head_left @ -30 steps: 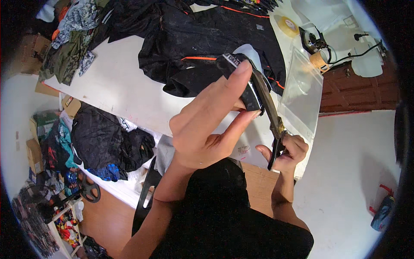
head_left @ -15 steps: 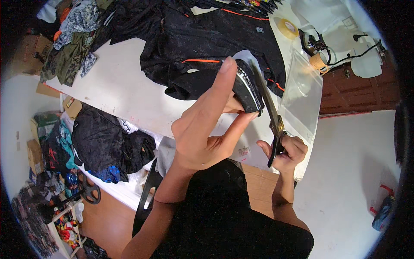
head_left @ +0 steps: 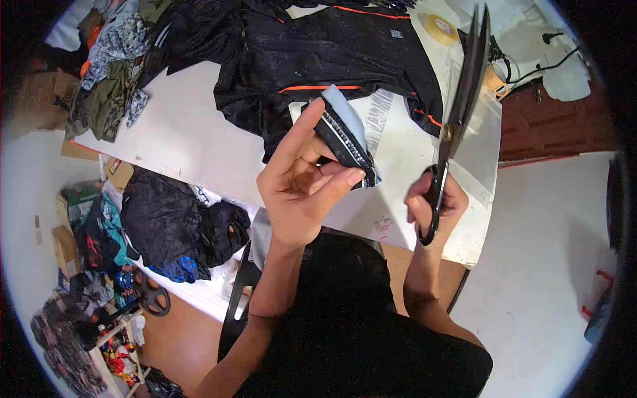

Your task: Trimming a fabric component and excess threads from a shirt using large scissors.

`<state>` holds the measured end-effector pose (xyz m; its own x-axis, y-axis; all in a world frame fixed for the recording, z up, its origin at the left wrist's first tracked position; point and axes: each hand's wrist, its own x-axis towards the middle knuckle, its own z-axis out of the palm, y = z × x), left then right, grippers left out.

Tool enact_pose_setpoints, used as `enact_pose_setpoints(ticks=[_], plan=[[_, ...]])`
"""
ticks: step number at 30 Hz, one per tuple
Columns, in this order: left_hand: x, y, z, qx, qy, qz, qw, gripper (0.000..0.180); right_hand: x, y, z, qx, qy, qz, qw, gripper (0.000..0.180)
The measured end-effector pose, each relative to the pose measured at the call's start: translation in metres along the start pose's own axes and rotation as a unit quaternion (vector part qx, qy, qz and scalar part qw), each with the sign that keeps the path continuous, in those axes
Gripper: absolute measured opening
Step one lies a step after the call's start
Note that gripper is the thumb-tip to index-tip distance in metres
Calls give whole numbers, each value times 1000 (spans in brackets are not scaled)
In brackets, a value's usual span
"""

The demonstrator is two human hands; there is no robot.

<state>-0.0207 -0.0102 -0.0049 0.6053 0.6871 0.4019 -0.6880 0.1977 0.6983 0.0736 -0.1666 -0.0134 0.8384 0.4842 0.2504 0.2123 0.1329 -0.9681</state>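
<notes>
One folded black strip (head_left: 340,140), crossed by a white stitched band, is held aslant above the table (head_left: 179,123), with a pale blue piece (head_left: 346,114) along its upper right side. The left hand (head_left: 302,182) clamps the strip, thumb at the lower end and index finger extended by the upper end. To the right, well apart from the strip, the right hand (head_left: 441,202) is closed around the black handles of large scissors (head_left: 452,131); the blades point away from the person and lie nearly together. Beyond the strip, a black garment (head_left: 318,56) with orange piping is spread on the white tabletop. A roll of yellowish tape (head_left: 440,30) lies near its right side; camouflage cloth (head_left: 109,96) hangs over the table's left end.
</notes>
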Motion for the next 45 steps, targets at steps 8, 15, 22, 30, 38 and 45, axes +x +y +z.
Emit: enact_pose_setpoints(ticks=[8, 15, 22, 30, 38, 45], plan=[[-33, -20, 1, 251, -89, 35, 963, 70, 5, -6, 28, 87, -18, 123, 988, 29], [-37, -24, 0, 264, -162, -20, 951, 113, 3, -5, 18, 113, 11, 115, 987, 33], [-36, -19, 10, 136, -76, -59, 986, 118, 2, -3, 11, 124, 13, 96, 988, 33], [-31, -26, 6, -6, 31, -153, 988, 89, -4, 8, 1, 92, -51, 116, 988, 22], [-33, -20, -8, -96, -68, -249, 961, 44, 6, 27, 11, 151, -102, 171, 968, 22], [-16, -6, -14, 186, -130, -182, 957, 34, 6, 30, 15, 234, -173, 152, 945, 35]])
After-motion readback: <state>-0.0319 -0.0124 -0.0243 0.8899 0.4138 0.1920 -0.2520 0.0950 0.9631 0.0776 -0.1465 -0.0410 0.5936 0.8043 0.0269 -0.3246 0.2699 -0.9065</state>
